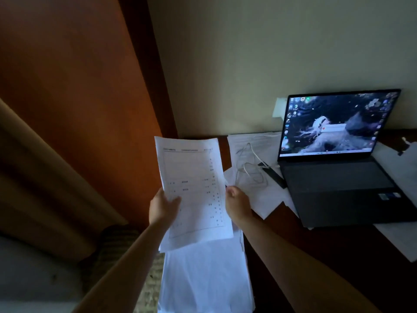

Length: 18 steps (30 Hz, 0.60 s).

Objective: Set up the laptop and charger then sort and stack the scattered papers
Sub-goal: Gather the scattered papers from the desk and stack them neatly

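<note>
Two hands hold one printed white paper sheet [194, 186] above a white paper stack [205, 276]: left hand [163, 205] fingers clamped on its edge, right hand [238, 203] fingers pinching the other. One open black laptop [343, 177] sits on the dark table [282, 256] beside one white charger cable [252, 168].

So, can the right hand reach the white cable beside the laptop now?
Probably not yet: the right hand grips the printed sheet. The white cable lies uncovered on papers nearby, so after letting go, likely yes.

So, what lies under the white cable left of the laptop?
Loose papers lie under the cable, overlapping. The dark table shows beside them; what the sheets cover cannot be seen.
</note>
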{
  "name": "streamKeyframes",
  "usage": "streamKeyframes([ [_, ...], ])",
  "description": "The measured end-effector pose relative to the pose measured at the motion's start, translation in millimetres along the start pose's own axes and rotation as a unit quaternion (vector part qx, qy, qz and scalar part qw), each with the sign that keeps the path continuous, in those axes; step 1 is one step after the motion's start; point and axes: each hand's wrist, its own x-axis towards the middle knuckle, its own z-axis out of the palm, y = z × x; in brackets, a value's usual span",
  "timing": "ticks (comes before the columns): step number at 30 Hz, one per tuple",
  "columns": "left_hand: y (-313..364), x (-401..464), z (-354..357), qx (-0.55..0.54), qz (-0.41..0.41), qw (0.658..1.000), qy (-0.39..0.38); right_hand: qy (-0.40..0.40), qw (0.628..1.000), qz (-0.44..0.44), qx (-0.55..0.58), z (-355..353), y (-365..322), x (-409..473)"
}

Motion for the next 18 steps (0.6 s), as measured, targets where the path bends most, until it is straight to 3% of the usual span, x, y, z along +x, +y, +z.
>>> streamKeyframes([
  [3,6,19,6,0.05,-0.007,0.999,0.0,-0.051,0.996,-0.023,-0.072,2,7,29],
  [6,11,36,18,0.106,0.003,0.993,-0.058,-0.062,0.988,-0.052,-0.129,11,10,62],
  [9,15,55,31,0.13,0.013,0.988,-0.075,-0.049,0.979,-0.074,-0.183,22,11,92],
  [13,22,74,45,0.137,0.019,0.988,-0.071,-0.06,0.94,-0.063,-0.329,37,12,124],
  [18,24,89,52,0.164,-0.001,0.984,-0.062,-0.002,0.905,-0.06,-0.42,47,11,143],
])
